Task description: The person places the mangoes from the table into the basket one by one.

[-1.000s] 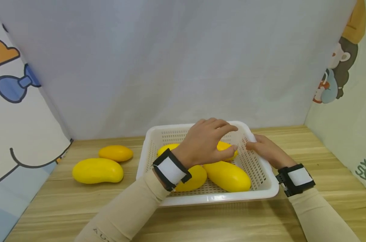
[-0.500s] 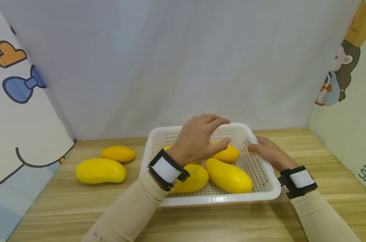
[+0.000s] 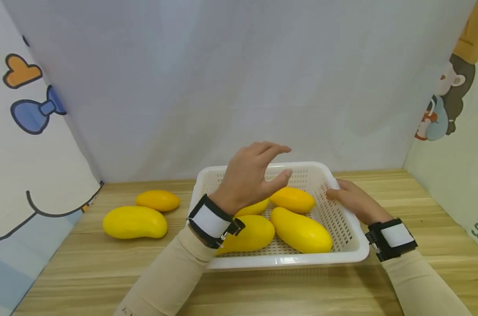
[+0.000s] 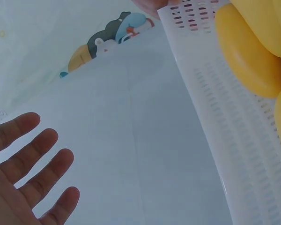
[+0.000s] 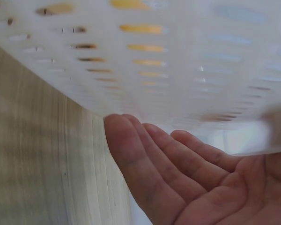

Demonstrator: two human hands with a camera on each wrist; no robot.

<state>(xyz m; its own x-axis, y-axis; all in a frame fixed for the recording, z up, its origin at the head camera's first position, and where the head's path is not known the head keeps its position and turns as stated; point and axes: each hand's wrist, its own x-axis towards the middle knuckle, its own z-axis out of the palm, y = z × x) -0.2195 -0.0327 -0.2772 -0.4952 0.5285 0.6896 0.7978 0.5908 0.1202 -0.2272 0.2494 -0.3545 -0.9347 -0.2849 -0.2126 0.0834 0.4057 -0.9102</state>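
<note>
A white plastic basket with slotted walls holds several yellow mangoes, among them a mango at the front right and an orange-yellow mango behind it. My left hand hovers over the basket's back left part, fingers spread and nothing in them. It hides part of the basket and some of the fruit. With the thumb over the rim, my right hand grips the basket's right side. In the right wrist view, that hand's fingers lie against the outer wall.
Two more mangoes lie on the wooden table left of the basket: a large yellow mango and a smaller orange-yellow mango. A grey cloth wall stands behind, with printed panels on both sides.
My left hand has risen and drawn back to the left, uncovering more mangoes in the basket. The right hand keeps its grip on the rim. The head view has shifted slightly.
</note>
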